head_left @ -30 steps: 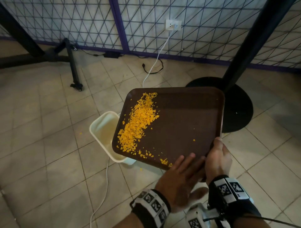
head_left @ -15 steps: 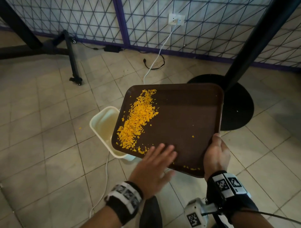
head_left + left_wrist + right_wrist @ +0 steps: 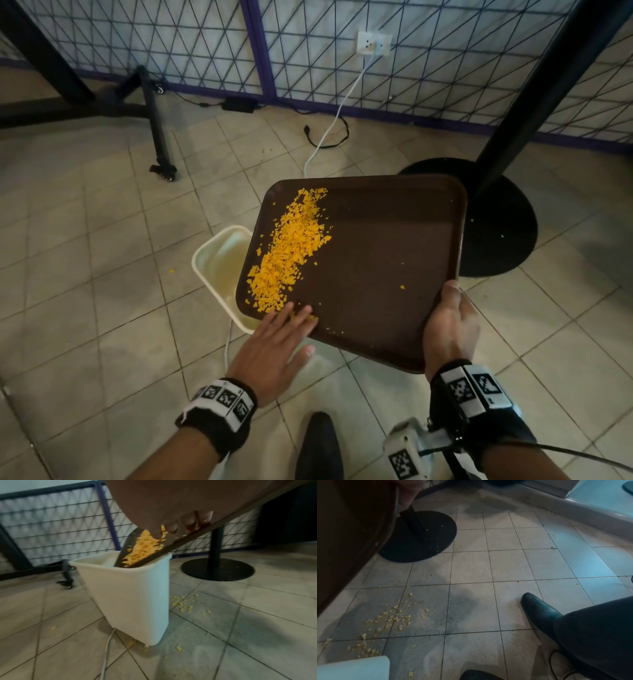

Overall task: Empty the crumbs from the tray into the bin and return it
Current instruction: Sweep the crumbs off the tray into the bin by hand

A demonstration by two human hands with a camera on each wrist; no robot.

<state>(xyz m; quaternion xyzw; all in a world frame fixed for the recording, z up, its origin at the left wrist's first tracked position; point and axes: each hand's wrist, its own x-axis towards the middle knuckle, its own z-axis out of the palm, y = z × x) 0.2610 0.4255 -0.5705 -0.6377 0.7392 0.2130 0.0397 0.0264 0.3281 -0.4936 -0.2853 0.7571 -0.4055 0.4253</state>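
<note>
Tray (image 3: 376,260) one, bin (image 3: 214,263) one, hands two

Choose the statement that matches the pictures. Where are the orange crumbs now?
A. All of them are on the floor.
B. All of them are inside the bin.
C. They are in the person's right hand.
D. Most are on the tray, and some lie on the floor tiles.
D: a thick band of crumbs lies on the tilted tray above the bin, and scattered crumbs lie on the floor tiles.
</note>
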